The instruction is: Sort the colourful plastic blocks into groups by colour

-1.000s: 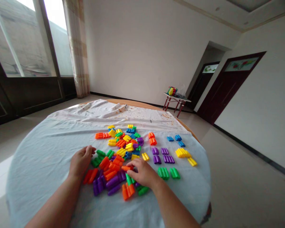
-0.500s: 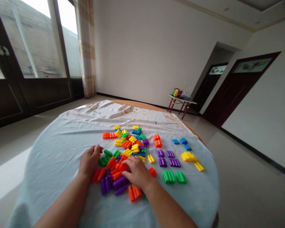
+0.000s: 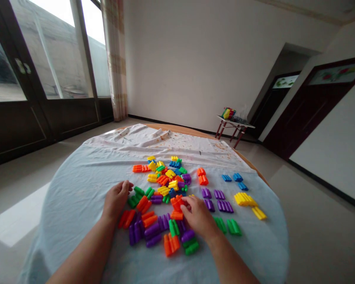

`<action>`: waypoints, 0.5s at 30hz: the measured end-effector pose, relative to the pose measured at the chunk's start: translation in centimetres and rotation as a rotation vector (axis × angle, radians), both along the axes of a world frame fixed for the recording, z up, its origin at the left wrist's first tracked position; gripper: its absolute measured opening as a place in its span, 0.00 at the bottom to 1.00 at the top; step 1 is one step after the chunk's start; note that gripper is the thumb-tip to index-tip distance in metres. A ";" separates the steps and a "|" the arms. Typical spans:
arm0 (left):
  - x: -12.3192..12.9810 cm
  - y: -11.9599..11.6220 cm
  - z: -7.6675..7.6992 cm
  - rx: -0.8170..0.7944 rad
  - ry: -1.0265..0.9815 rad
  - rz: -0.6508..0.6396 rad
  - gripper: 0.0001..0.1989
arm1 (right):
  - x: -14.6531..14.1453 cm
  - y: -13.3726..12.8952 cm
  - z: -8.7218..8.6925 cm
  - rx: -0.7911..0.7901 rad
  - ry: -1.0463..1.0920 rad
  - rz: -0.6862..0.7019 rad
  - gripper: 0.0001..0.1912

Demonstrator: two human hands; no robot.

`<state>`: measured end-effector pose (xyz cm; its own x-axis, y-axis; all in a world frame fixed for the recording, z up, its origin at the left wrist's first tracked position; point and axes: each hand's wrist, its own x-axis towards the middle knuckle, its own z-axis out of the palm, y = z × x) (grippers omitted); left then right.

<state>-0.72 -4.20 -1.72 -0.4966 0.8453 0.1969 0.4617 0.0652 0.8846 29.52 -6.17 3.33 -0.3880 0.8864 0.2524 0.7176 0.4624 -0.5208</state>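
Note:
My right hand (image 3: 198, 216) pinches an orange ridged plastic building block (image 3: 176, 203) between thumb and fingers, over the right side of the mixed pile. Just below it lies another orange block (image 3: 176, 215). My left hand (image 3: 116, 200) rests on the cloth at the pile's left edge, its fingers curled together with nothing visible in them. Green blocks (image 3: 133, 201) lie right beside those fingers. Nearer to me are purple blocks (image 3: 152, 229), a green block (image 3: 174, 228) and an orange block (image 3: 171, 244). Yellow blocks (image 3: 163, 191) lie mixed in farther back.
Right of the pile sit colour groups: orange (image 3: 203, 180), blue (image 3: 237, 177), purple (image 3: 225, 206), yellow (image 3: 245, 199) and green (image 3: 234, 227). A light blue cloth (image 3: 77, 189) and a patterned white cloth (image 3: 130, 136) cover the round table. A small side table (image 3: 238, 124) stands behind.
My right hand has moved right from the middle of the pile, carrying an orange block and uncovering purple and green ones. My left hand stays beside the green blocks. The view has shifted slightly.

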 end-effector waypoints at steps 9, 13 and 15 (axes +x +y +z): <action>0.4 -0.3 0.4 -0.037 0.075 -0.069 0.24 | -0.1 -0.4 -0.3 0.012 -0.015 -0.059 0.17; 0.7 -0.6 1.3 -0.062 0.134 -0.147 0.24 | -0.4 -0.4 -0.7 0.039 0.019 -0.052 0.17; 0.7 -0.6 1.6 -0.076 0.156 -0.172 0.24 | -0.3 -0.3 -0.8 0.046 0.042 -0.038 0.17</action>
